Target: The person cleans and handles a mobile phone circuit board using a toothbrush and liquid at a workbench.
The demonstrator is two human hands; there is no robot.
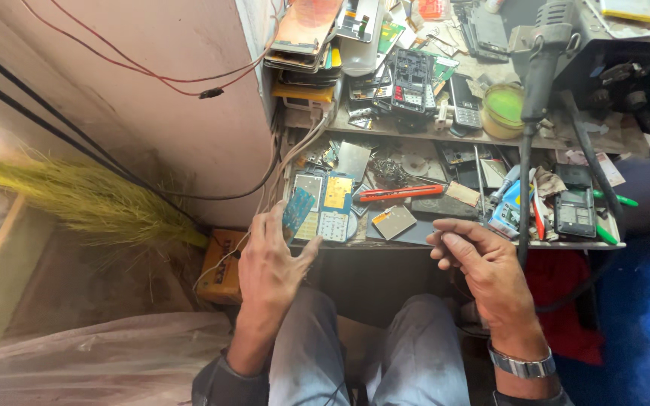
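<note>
My left hand (271, 265) holds a small blue-green circuit board (297, 210) between thumb and fingers, at the front left edge of the cluttered workbench (460, 243). Just beyond it on the bench lie a blue phone board with a gold patch (337, 197) and a pale keypad sheet (332, 225). My right hand (483, 265) hovers at the bench's front edge with fingers curled; a thin dark tool seems pinched in them, but I cannot tell for sure. My knees in grey trousers (415, 338) are below.
The bench carries a red-handled cutter (400, 193), a small metal plate (393, 221), phone bodies (574, 211), green-handled tools (615, 199) and a hot-air gun (543, 53). Stacked phones (306, 37) stand at the back left. A straw broom (84, 199), an orange box (222, 265) and cables lie left.
</note>
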